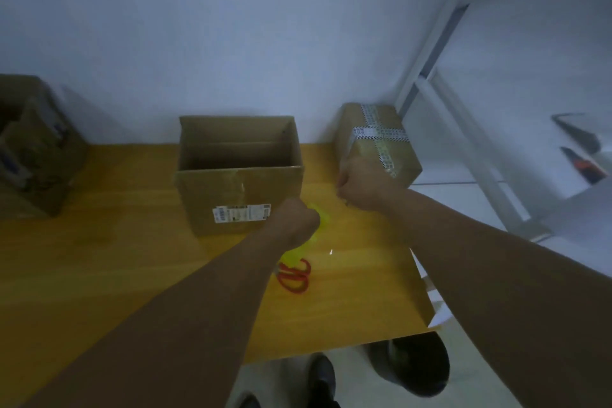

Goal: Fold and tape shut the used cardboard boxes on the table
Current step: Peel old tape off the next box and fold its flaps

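The open box (239,172) is standing at the bench's (99,258) far edge, just left of your hands. Your left hand (296,220), nearer it, is clenching the yellow tape roll (319,222); your right hand (362,184) is pinching something unclear.

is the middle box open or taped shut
Open. The middle box shows its bare inside walls, with no flaps or tape across the top.

The person is showing two bare forearms — no sleeves reaching the wrists. Below, dark shoes (323,378) are showing — nothing else worn is showing.
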